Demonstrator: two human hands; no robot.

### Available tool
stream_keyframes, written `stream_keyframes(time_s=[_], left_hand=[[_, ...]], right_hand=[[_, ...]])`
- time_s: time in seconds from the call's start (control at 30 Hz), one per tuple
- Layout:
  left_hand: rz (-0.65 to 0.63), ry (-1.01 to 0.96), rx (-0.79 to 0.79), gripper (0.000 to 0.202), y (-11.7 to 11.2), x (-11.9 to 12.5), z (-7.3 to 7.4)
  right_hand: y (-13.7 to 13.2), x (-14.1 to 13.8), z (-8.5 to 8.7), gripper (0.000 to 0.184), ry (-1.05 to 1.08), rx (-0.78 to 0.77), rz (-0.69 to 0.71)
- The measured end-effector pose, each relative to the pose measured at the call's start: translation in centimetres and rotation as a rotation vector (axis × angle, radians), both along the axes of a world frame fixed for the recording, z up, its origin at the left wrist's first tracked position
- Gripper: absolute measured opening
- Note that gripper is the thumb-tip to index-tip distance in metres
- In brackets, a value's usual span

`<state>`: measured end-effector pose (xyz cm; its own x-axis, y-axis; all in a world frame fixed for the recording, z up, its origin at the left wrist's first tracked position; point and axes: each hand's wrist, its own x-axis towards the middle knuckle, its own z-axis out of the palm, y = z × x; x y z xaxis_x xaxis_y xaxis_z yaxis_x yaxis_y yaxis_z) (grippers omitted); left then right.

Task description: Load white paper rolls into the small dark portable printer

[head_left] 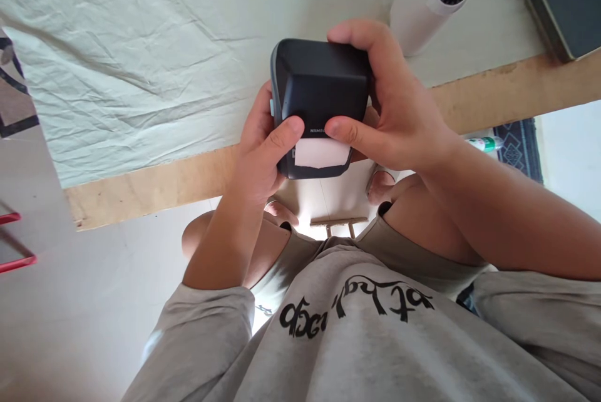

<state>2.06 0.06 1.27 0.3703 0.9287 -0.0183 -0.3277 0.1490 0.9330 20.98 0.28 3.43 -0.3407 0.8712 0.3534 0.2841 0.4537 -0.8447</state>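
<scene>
A small black label printer [326, 98] is held up between both hands, over the near edge of the table. From its front slot a strip of white label paper [322, 153] sticks out. My left hand [267, 145] wraps the printer's left side, its thumb on the front by the slot. On the other side my right hand [394, 101] grips it, index finger on the top right corner and thumb beside the label. The fingers behind the printer are mostly hidden.
A white roll [417, 20] with a dark core stands on the cloth-covered table [154, 57]. A dark flat slab-like object [563, 1] lies at the back right. The table's wooden edge [154, 186] runs across in front of my knees. A bottle [486, 143] is lower down at right.
</scene>
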Motion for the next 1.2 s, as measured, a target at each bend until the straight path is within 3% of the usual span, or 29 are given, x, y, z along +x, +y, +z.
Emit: stream_keyframes(time_s=[0.1,0.43,0.6,0.8,1.0,1.2], left_hand=[[0.017,-0.016,-0.006,0.031,-0.1,0.4,0.0],[0.063,-0.101,-0.081,0.047,0.1,0.8,0.5],[0.103,-0.061,-0.139,0.056,-0.3,0.7,0.8],[0.176,-0.035,-0.169,0.047,-0.1,0.6,0.8],[0.225,-0.068,-0.228,0.035,0.2,0.4,0.8],[0.192,-0.072,-0.222,0.04,0.4,0.4,1.1]], right_hand=[[0.0,0.0,-0.3,0.058,0.006,-0.013,-0.001],[-0.1,0.2,-0.7,0.059,0.088,-0.086,0.021],[-0.3,0.1,-0.8,0.071,0.104,-0.186,-0.01],[-0.2,0.2,-0.5,0.062,0.027,-0.136,0.045],[0.1,0.6,-0.5,0.075,-0.017,-0.103,0.099],[0.1,1.0,-0.4,0.084,-0.068,-0.098,0.095]])
